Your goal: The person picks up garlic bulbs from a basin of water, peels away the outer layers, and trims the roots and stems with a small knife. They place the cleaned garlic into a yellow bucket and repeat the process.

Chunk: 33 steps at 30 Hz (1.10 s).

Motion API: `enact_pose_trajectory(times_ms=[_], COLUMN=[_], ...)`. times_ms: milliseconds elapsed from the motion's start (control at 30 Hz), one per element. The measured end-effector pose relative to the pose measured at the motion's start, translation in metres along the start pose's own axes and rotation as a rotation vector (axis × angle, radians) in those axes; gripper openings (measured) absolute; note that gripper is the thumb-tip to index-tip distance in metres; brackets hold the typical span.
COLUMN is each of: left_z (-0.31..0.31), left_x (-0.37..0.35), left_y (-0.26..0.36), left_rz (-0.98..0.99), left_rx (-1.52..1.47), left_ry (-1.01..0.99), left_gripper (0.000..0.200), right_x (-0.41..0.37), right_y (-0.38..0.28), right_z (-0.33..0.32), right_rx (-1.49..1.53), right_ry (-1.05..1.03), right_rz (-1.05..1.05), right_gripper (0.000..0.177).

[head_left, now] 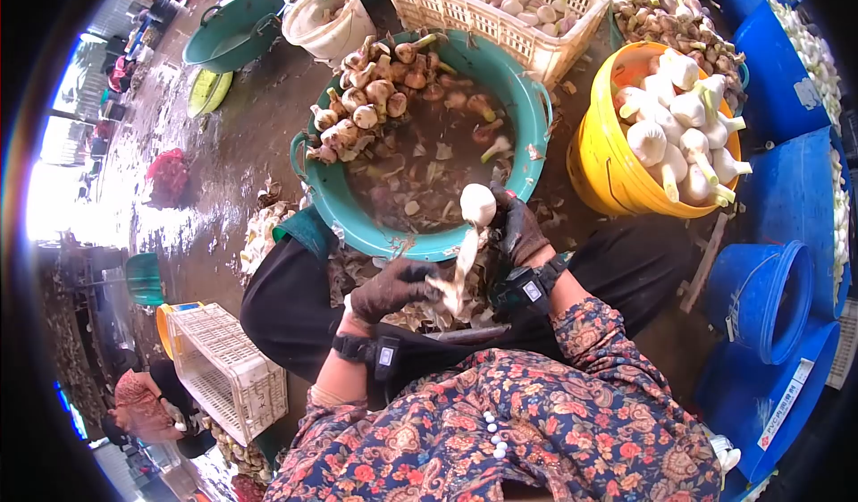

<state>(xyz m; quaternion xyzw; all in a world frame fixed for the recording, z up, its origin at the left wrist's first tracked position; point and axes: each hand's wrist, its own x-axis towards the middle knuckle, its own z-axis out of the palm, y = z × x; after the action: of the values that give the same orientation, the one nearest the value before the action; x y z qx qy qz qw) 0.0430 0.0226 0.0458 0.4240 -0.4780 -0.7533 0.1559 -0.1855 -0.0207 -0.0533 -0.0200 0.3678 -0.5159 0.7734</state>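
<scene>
My right hand (521, 227), in a dark glove, is closed around a white garlic bulb (478, 205) above the near rim of a green tub (420, 245). A long pale strip of garlic skin (462, 265) hangs from the bulb. The gloved fingers of my left hand (393, 289) are closed on the lower end of that strip; the exact grip is partly hidden. Inside the tub, unpeeled garlic bulbs (371, 100) are heaped at the far left, with brown water (411, 176) and loose scraps beside them.
A yellow bucket (597, 158) of white garlic stands to the right, blue containers (758, 301) beyond it. A cream crate (572, 50) holds garlic behind the tub. At left are an upturned crate (219, 368) and another person (147, 399). Peelings (353, 269) cover the ground below my hands.
</scene>
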Motion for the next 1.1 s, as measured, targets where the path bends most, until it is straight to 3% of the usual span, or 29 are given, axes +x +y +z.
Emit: enact_pose_trajectory(times_ms=[33,67,100,167,200,233,300,333,367,400,433,467,533,567,633,767,867,933,967,1033,1067,1100], left_z=[0.006,-0.010,-0.014,-0.023,-0.028,-0.029,-0.021,-0.011,0.002,0.014,0.022,0.029,0.034,0.034,0.034,0.033,0.025,0.006,-0.017,-0.036,-0.038,-0.038], left_x=[-0.010,-0.013,-0.010,-0.002,0.000,0.007,0.028,0.040,0.053,0.063,0.070,0.077,0.088,0.091,0.094,0.092,0.092,0.099,0.108,0.090,0.082,0.072], left_y=[0.007,-0.018,-0.014,-0.003,-0.008,-0.013,-0.021,-0.014,-0.007,0.001,0.007,0.012,0.009,0.005,0.003,0.002,0.000,-0.015,-0.034,-0.017,-0.008,-0.001], left_rz=[-0.079,0.026,0.023,-0.290,-0.087,-0.088,0.043,0.043,0.182,0.318,0.317,0.389,0.484,0.482,0.481,0.522,0.537,0.405,0.440,0.214,0.220,-0.013], left_rx=[0.010,0.188,0.188,0.483,0.923,0.923,0.823,0.820,0.657,0.487,0.483,0.641,0.879,0.879,0.944,0.902,0.919,0.442,0.454,0.395,0.396,0.661], left_ry=[0.052,0.034,0.033,-0.145,-0.119,-0.119,0.384,0.378,0.496,0.615,0.618,0.650,0.688,0.686,0.727,0.751,0.758,0.825,0.990,1.163,1.165,0.977], left_gripper=[0.030,0.029,0.029,0.032,0.037,0.037,0.043,0.043,0.043,0.044,0.044,0.047,0.044,0.044,0.032,0.021,0.015,0.016,0.014,0.024,0.024,0.031], right_x=[0.000,0.000,0.002,0.008,0.017,0.019,0.020,0.004,-0.002,-0.005,-0.007,-0.008,-0.011,-0.012,-0.014,-0.007,-0.004,-0.005,-0.006,-0.010,-0.010,-0.010], right_y=[0.000,0.004,0.003,-0.004,0.005,0.005,0.011,0.008,0.007,0.007,0.007,0.009,0.017,0.018,0.019,0.029,0.032,0.029,0.023,0.009,0.007,0.006], right_z=[-0.002,-0.002,-0.006,-0.013,-0.040,-0.040,-0.038,-0.022,-0.020,-0.018,-0.017,-0.015,-0.010,-0.008,-0.002,-0.002,-0.009,-0.011,-0.008,0.002,0.001,0.001], right_rx=[-0.044,-0.195,-0.193,0.237,0.227,0.228,0.316,-0.266,-0.268,-0.561,-0.854,-0.857,-0.301,-0.299,-0.202,-0.244,-0.411,-0.662,-0.662,0.375,0.373,0.379], right_ry=[-0.014,-0.007,-0.004,-0.167,-0.387,-0.387,-0.385,-0.324,-0.318,-0.307,-0.295,-0.297,-0.199,-0.197,0.003,0.050,-0.062,-0.163,-0.167,-0.332,-0.337,-0.383], right_rz=[-0.042,-0.182,-0.181,0.224,0.245,0.245,0.238,-0.100,-0.099,-0.266,-0.433,-0.431,-0.225,-0.223,-0.143,-0.234,-0.358,-0.517,-0.520,0.239,0.237,0.198], right_gripper=[0.023,0.027,0.027,0.032,0.037,0.037,0.033,0.038,0.038,0.043,0.048,0.048,0.037,0.037,0.029,0.033,0.031,0.032,0.032,0.035,0.035,0.031])
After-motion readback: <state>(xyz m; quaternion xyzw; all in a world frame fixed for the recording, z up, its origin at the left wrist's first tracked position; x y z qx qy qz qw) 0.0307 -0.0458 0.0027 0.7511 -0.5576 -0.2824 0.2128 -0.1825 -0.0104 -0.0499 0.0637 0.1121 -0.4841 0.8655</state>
